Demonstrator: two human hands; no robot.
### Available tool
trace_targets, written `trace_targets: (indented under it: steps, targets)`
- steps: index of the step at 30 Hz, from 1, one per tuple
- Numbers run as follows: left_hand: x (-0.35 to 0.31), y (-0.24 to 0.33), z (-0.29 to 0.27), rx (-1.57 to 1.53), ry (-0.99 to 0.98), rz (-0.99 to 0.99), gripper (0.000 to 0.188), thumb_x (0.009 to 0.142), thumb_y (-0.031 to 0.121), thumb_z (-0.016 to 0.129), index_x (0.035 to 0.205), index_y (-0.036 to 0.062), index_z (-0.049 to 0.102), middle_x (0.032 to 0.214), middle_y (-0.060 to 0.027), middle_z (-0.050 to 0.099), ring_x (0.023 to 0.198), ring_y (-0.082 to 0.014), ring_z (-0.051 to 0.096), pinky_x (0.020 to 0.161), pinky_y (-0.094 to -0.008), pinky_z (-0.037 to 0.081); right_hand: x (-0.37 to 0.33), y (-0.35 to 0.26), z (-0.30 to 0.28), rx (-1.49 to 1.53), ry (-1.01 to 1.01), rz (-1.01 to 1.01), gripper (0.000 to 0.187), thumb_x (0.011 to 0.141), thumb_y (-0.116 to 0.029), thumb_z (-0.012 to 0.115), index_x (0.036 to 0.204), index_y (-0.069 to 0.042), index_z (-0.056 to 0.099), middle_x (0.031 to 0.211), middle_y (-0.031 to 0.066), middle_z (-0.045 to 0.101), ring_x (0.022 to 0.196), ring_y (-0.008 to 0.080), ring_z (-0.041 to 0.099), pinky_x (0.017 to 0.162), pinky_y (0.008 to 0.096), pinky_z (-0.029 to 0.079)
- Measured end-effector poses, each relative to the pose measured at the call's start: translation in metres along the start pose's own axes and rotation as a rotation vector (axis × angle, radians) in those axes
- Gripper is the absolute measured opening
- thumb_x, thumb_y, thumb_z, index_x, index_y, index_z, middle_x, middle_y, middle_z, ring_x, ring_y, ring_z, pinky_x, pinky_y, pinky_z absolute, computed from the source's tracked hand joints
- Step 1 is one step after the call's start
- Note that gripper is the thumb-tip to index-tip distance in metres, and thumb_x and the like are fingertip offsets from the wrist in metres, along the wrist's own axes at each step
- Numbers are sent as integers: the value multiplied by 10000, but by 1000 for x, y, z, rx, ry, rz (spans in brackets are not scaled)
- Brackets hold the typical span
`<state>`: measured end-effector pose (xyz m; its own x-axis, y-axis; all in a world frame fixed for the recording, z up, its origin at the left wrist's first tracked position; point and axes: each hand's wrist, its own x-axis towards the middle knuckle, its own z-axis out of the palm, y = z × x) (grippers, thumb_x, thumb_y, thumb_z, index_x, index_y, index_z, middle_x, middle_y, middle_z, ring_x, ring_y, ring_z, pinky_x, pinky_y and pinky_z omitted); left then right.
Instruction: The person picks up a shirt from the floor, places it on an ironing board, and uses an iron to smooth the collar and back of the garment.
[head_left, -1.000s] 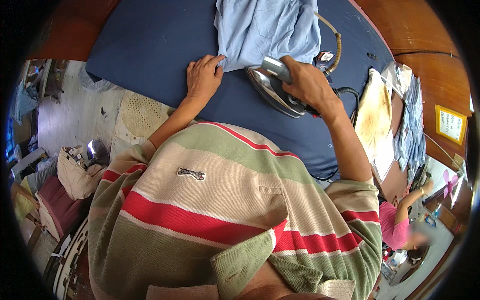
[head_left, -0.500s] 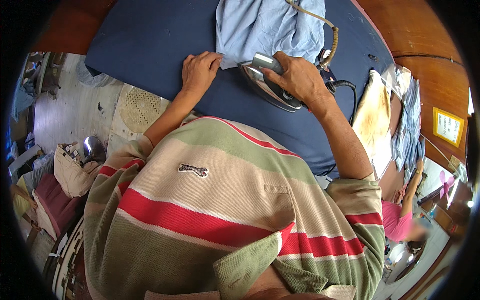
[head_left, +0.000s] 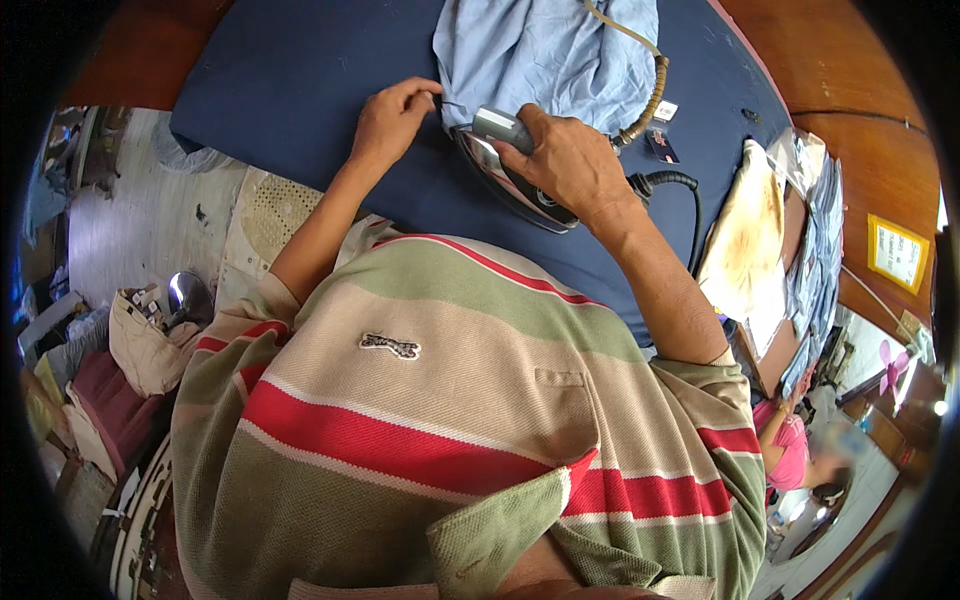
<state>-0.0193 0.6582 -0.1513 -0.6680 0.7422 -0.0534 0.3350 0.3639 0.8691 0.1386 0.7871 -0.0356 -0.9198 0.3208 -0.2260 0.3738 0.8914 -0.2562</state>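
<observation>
A light blue garment (head_left: 545, 60), wrinkled over most of its surface, lies on the dark blue ironing surface (head_left: 300, 80). My right hand (head_left: 578, 165) is wrapped round the grey handle of a clothes iron (head_left: 490, 170). The iron's tip points up and left, beside the garment's near edge. At the garment's left edge, the fingers of my left hand (head_left: 393, 122) are pinched together on the cloth. A thin dark line shows by those fingertips; I cannot make out what it is.
A cord in a brown sleeve (head_left: 648, 105) runs over the garment, and a black cord (head_left: 680, 180) bends behind the iron. Small tags (head_left: 662, 145) lie to the right. A scorched pale cloth (head_left: 745, 225) hangs at the right edge. A person in pink (head_left: 785, 445) is beyond.
The iron and my right hand have moved slightly left. My left hand has risen a little along the garment's left edge. The person in pink has lowered an arm.
</observation>
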Motion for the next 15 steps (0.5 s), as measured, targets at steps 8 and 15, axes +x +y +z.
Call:
trace_targets:
  steps: [8,15]
  targets:
    - [-14,4,39,266,99,432,96,786,140,588,840,62,600,841,-51,591,788,-241,561,710,-347,437,-19,39,-1,128,177,177,426,821,-430,538,812,-5,516,649,226,588,651,382,596,588,438,477]
    - [-18,-2,37,474,19,420,80,775,173,592,825,113,611,859,10,576,836,-199,530,771,-348,399,-30,76,2,78,277,405,422,820,-423,545,814,-2,526,658,219,596,667,372,598,614,426,474]
